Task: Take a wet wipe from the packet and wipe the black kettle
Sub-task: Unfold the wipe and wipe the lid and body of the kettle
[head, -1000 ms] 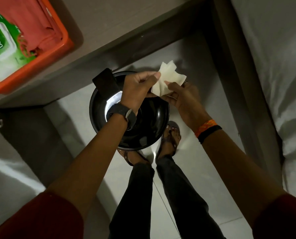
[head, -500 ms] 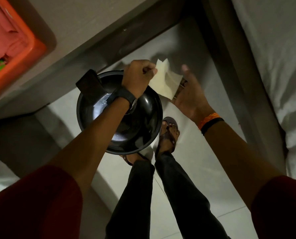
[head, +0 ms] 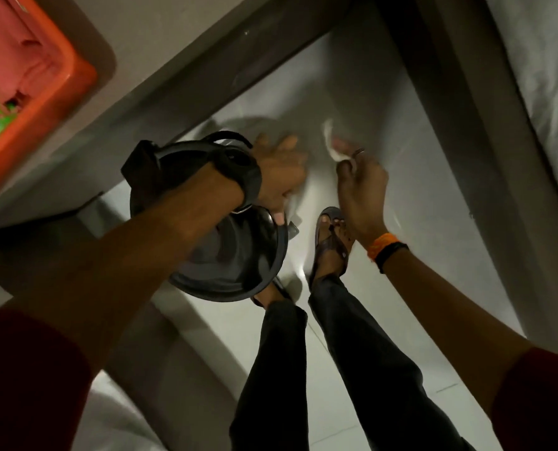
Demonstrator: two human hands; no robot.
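My right hand (head: 362, 193) pinches the wet wipe (head: 331, 143) between thumb and fingertips; the white cloth sticks out at about 11 o'clock from the knuckles, clear of everything. My left hand (head: 281, 177) is blurred. The thumb presses on the rim of the black kettle (head: 238, 255) while the other fingers spread out past it, so I judge it grips the edge, but I cannot tell how firmly. The kettle hangs in the air in front of my legs, tilted, its open mouth turned toward me, and the wipe is at 2 o'clock from it, near but apart.

To wipe well, I think I should first steady the kettle, because a one-hand hold on the rim may slip. Then I should flatten the wipe over two or three fingers instead of a pinch, and begin at the rim, going around in one direction.

There is no surface under the kettle; below it is only the pale tiled floor (head: 385, 125) and my sandals. At 10 o'clock stands a grey table (head: 180, 60) with an orange basket (head: 43, 102) on it. At 2 o'clock I see white bedding (head: 538, 76). The room is dim.
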